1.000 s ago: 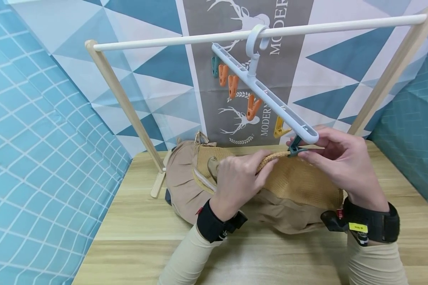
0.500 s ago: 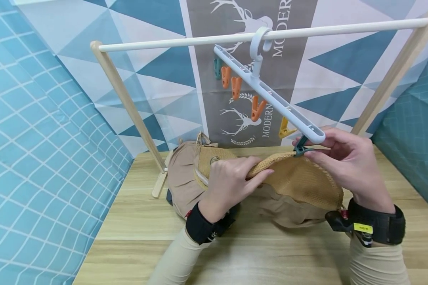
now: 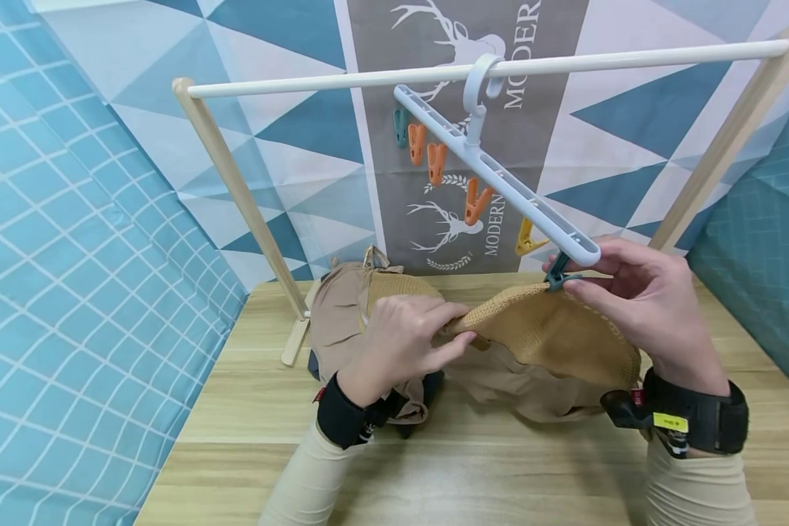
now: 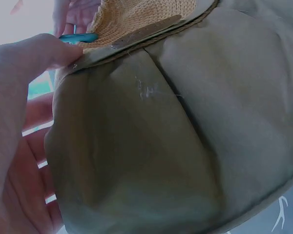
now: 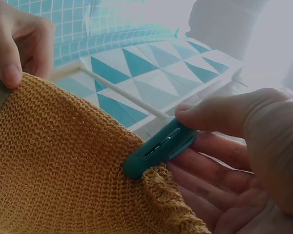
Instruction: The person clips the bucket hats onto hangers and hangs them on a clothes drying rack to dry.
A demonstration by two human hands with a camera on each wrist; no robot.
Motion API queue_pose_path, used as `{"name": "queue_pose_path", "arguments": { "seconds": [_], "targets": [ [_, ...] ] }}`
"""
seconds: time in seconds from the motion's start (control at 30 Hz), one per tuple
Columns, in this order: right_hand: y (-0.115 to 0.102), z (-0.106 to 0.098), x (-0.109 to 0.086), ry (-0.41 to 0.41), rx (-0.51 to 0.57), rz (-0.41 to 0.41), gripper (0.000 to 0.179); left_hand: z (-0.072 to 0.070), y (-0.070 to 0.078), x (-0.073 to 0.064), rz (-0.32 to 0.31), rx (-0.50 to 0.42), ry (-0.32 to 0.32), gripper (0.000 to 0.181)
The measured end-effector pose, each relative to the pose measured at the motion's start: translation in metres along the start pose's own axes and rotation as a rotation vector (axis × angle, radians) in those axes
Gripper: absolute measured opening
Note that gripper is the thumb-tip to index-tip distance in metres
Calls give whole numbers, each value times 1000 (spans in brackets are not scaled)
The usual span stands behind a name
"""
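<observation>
Pinching a teal-green plastic clip [image 5: 158, 151] between thumb and fingers, the right hand [image 3: 644, 292] works just under the near end of the pale blue plastic hanger [image 3: 500, 175], where the clip sits over the rim of a floppy piece of mustard-yellow knit and khaki cloth [image 3: 552, 332]. Below and left of that hanger end, the left hand [image 3: 404, 332] grasps the same rim, drawing it into a line between the two hands.

The piece hangs below the hanger's near end, its lower folds on the tabletop. Its knit is close and ribbed, with small gaps between the stitches and a thicker, rope-like edge beside the clip. The khaki cloth is matt and soft, marked by a long dark crease and a few pale threads; a flat brown strip [image 4: 146, 33] lies along the border with the knit, next to a thin corded trim.

Farther along the hanger hang a yellow plastic clip [image 3: 528, 237], three orange plastic clips [image 3: 436, 162] and another teal clip [image 3: 401, 128]. Above, the hanger's hook loops over a white rod [image 3: 302, 82]; beneath it spreads the pale wood-grain tabletop [image 3: 500, 475].
</observation>
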State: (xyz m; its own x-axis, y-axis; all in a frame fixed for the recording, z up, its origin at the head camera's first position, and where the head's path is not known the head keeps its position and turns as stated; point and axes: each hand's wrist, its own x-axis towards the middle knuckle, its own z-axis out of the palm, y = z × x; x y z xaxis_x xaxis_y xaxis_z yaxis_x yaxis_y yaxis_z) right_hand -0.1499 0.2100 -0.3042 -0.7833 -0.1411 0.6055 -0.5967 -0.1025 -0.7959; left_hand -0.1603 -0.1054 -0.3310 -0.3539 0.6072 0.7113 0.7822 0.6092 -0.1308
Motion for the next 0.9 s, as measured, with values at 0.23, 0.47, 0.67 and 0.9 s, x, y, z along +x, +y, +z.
{"name": "queue_pose_path", "arguments": {
  "seconds": [0.23, 0.47, 0.67, 0.9],
  "targets": [
    [-3, 5, -1, 108, -62, 32, 24, 2, -2, 0, -1, -3, -17, 20],
    [-8, 12, -3, 228, -180, -6, 23, 2, -2, 1, -12, 16, -24, 24],
    [-12, 16, -3, 250, -331, -5, 26, -1, -1, 2, -22, 42, -10, 28],
    [-10, 17, -1, 264, -488, 48, 26, -4, -2, -1, -51, -10, 12, 30]
  ]
}}
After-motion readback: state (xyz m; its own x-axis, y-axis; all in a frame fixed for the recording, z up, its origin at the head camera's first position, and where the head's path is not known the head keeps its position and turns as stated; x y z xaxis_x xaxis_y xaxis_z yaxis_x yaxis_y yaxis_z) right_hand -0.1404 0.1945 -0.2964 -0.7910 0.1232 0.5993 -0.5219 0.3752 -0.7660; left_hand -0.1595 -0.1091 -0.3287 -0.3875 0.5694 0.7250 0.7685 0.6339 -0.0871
